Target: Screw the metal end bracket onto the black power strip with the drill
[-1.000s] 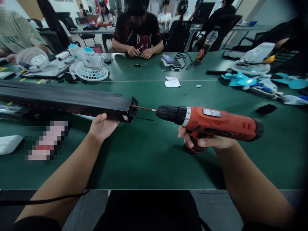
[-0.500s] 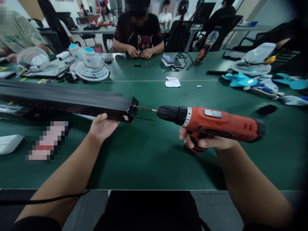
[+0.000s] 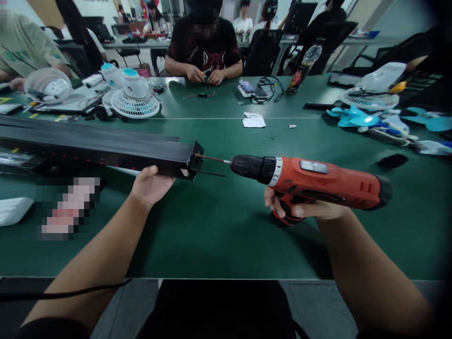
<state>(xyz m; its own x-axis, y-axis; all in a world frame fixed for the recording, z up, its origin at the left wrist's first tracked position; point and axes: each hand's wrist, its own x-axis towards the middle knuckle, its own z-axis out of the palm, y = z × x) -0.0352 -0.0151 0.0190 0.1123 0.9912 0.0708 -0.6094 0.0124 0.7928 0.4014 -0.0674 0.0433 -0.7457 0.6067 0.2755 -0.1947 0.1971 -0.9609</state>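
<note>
My left hand [image 3: 152, 185] grips a long black rectangular bar [image 3: 151, 157] near its right end, with the thumb on the front side and the other fingers hidden beneath. In my right hand [image 3: 300, 208] is a red and black cordless drill [image 3: 318, 181], held by its handle and pointing left. A thin rod [image 3: 213, 158] runs between the drill's chuck and the open end of the bar. Just below it, a second dark rod [image 3: 212, 173] sticks out of the same end, apart from the chuck.
White fan parts [image 3: 136, 96] stand at the back left. Blue fan blades [image 3: 353, 117] lie at the right, near a bottle [image 3: 306, 66]. Scrap paper [image 3: 253, 120] lies mid-table. Across the green table [image 3: 226, 245], a person [image 3: 205, 52] handles small parts.
My hands, the bar and the drill look almost unmoved. The person across the table has shifted their hands slightly.
</note>
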